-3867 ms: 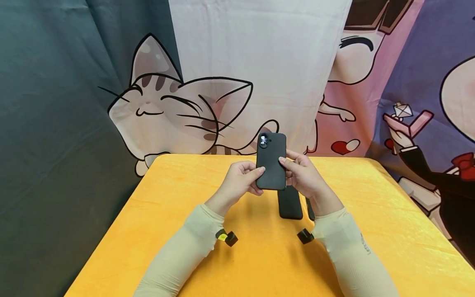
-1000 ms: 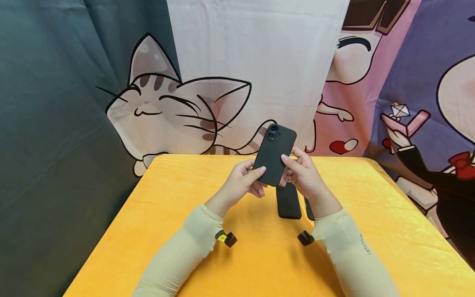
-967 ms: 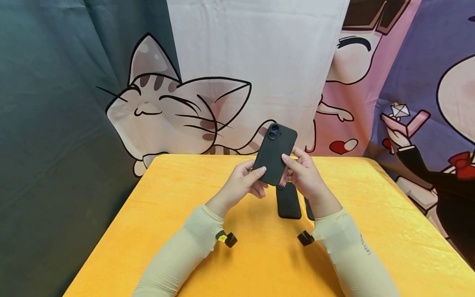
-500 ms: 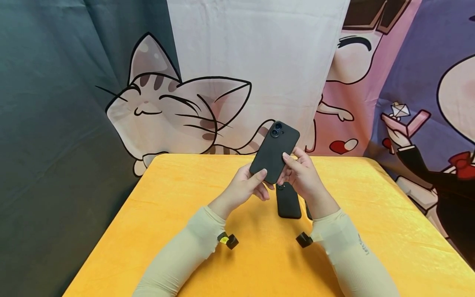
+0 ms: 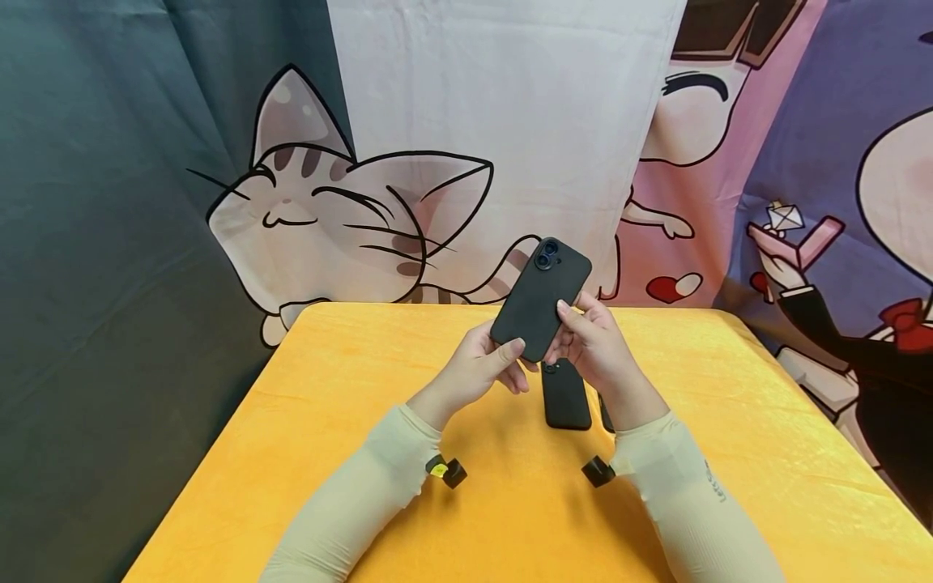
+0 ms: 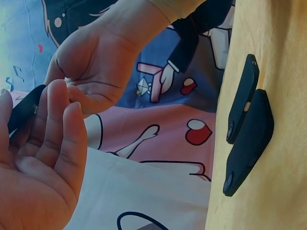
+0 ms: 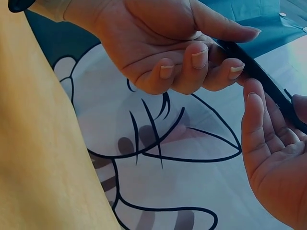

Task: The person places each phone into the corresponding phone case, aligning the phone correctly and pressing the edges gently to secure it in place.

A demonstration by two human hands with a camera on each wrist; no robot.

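Note:
A black phone (image 5: 541,301), its camera side facing me, is held up above the table and tilted to the right in the head view. My left hand (image 5: 487,363) grips its lower left corner, thumb on the back and fingers behind. My right hand (image 5: 596,344) pinches its right edge with the thumb on the back. In the left wrist view the phone (image 6: 25,109) shows partly, between both hands. The right wrist view has the phone (image 7: 268,86) nearly edge-on, with my left hand (image 7: 168,52) and right hand (image 7: 273,158) at it.
Two more black phones lie on the yellow-covered table (image 5: 350,380): one phone (image 5: 567,397) below the held one, another phone (image 5: 606,414) mostly hidden by my right wrist. The left wrist view shows them side by side. A printed cartoon curtain (image 5: 510,89) hangs behind.
Upright at first, the held phone has turned clockwise and its top has moved right. Both hands have kept hold of it. The phones on the table have not moved.

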